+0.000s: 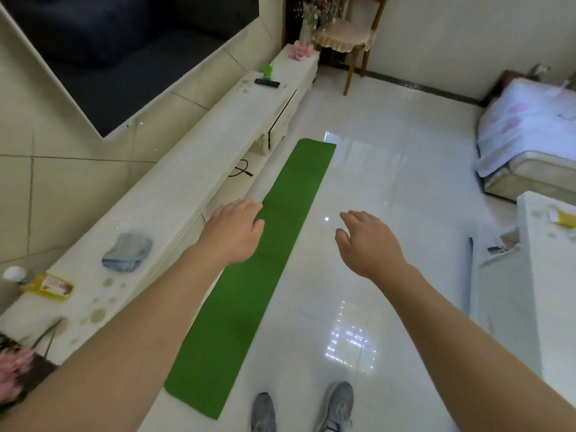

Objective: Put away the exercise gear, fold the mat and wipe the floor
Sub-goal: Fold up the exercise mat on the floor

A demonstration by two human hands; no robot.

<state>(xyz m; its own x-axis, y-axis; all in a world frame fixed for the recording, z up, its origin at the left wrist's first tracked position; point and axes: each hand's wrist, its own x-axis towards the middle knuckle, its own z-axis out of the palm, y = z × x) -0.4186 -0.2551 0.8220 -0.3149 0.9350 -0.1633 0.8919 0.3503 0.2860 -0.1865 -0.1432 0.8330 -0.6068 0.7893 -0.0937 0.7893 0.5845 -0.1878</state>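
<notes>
One green mat (265, 260) flat on floor (389, 182), long axis running away from viewer; left hand (233, 232), right hand (367, 244) loosely spread, empty.

On the floor (389, 169), a mat (258, 275) stretched lengthwise, just right of a long low cabinet (193, 169). On the cabinet, a cloth (126, 252) and, nearer, a bottle (46, 286) lying flat. Behind the cabinet, a screen (124, 48). At the far end, a chair (346, 35). To the right, a bed (526, 132), with a table (548, 275) nearer.
</notes>
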